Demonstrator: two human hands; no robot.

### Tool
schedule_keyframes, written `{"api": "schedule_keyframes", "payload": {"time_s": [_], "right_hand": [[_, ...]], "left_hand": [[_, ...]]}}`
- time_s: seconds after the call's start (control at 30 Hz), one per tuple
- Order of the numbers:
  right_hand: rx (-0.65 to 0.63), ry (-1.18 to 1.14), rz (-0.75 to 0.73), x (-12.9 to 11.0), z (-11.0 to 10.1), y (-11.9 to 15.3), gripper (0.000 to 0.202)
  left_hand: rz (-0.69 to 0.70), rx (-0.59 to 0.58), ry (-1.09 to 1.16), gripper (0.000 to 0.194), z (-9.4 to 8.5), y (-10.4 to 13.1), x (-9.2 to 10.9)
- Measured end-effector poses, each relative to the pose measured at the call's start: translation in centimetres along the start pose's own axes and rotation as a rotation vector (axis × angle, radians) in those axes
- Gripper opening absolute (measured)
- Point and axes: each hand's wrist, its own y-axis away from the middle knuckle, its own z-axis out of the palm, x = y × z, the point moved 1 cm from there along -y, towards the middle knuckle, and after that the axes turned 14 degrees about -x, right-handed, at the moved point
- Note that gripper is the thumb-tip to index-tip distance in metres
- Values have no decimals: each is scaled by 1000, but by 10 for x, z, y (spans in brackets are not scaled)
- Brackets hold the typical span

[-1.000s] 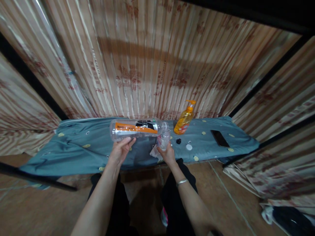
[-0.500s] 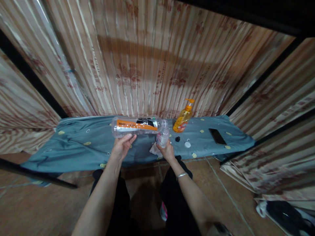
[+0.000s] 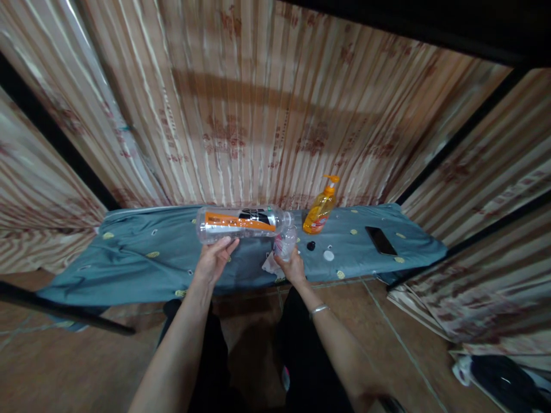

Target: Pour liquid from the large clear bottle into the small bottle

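Observation:
My left hand (image 3: 216,258) is closed on a large clear plastic bottle (image 3: 235,223) with an orange and black label. That bottle lies nearly level, its neck pointing right. In my right hand (image 3: 293,267) is a smaller clear plastic bottle (image 3: 284,242), tilted upward, its mouth close to the large bottle's neck. Whether the two mouths touch I cannot make out. A crumpled pale tissue or wrapper (image 3: 271,265) lies below the small bottle, beside my right hand.
On the blue-green patterned cloth (image 3: 129,264) stands an orange pump bottle (image 3: 319,212) with yellow liquid. Nearby lie a small black cap (image 3: 310,245), a white cap (image 3: 328,255) and a phone (image 3: 380,240). Dark metal posts (image 3: 55,135) and striped curtains (image 3: 258,103) enclose the surface.
Both hands keep hold of their bottles in almost the same pose. The view has shifted very slightly.

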Motion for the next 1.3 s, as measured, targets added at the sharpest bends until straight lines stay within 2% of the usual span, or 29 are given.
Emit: {"api": "schedule_keyframes", "payload": {"time_s": [0.27, 0.47, 0.87, 1.3], "right_hand": [[26, -56, -22, 2, 3, 0, 63], [16, -76, -20, 2, 2, 0, 60], [10, -2, 24, 7, 7, -3, 58], [34, 18, -28, 9, 9, -2, 58]], "left_hand": [[-8, 8, -5, 24, 1, 1, 1], [-17, 24, 2, 24, 1, 1, 0], [-10, -20, 23, 24, -1, 0, -1], [-23, -1, 17, 28, 1, 2, -1]]}}
